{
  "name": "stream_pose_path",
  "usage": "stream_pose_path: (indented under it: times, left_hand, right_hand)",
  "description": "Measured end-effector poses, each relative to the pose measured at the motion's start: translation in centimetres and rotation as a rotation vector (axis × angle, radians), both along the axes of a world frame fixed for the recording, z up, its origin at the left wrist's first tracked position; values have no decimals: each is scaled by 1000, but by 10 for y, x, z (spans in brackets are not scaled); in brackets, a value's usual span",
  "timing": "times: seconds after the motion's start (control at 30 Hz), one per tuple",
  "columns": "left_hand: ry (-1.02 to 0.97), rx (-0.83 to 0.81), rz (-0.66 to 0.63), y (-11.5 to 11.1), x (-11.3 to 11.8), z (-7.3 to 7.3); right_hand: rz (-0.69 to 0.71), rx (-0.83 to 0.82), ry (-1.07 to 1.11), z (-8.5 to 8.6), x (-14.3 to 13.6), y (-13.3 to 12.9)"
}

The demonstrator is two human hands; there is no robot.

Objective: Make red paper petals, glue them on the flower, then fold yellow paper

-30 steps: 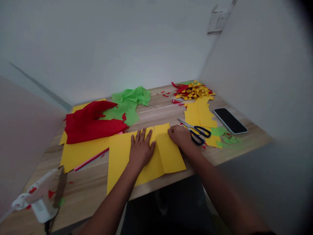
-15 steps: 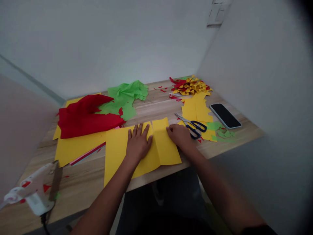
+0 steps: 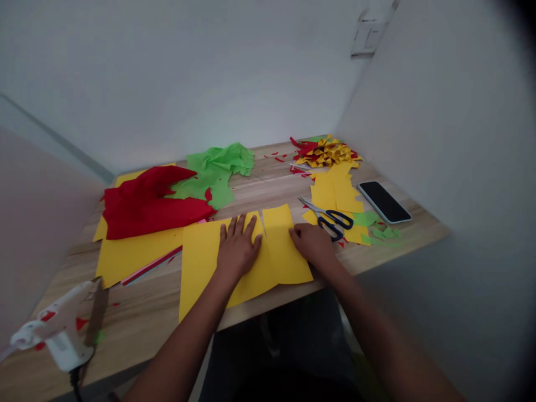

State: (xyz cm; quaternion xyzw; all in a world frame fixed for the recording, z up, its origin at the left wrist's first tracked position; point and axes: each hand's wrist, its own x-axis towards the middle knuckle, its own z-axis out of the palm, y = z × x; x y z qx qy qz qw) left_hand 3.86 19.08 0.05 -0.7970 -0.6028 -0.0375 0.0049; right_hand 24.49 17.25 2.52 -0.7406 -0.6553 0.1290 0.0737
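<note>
A yellow sheet of paper (image 3: 201, 262) lies near the table's front edge, with a crease running across it and a short split at the crease's far end. My left hand (image 3: 238, 248) rests flat on the sheet left of the split, fingers spread. Closed at the sheet's right edge, my right hand (image 3: 313, 243) pinches the paper between thumb and curled fingers. Scissors with dark blue handles (image 3: 330, 218) lie just beyond my right hand, blades pointing away to the left.
Red crepe paper (image 3: 146, 206) and green crepe paper (image 3: 221, 167) lie at the back left, over yellow sheets. A white glue gun (image 3: 62, 329) stands front left. To the right are cut yellow paper (image 3: 335, 190), folded yellow pieces (image 3: 329, 153), green scraps and a phone (image 3: 385, 201).
The split at the crease has grown a little longer toward me. My right hand has moved slightly nearer along the sheet's edge, while my left hand stays put. The view has tilted slightly.
</note>
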Motion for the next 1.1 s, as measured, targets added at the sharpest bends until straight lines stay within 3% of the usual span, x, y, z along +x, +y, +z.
stream_pose_path:
  times: [0.37, 1.1]
  left_hand:
    - [-6, -15, 3, -1, 0, 4]
    - [-9, 35, -11, 1, -4, -3]
  right_hand:
    - [-2, -30, 3, 0, 4, -21]
    - [-17, -76, -12, 0, -2, -54]
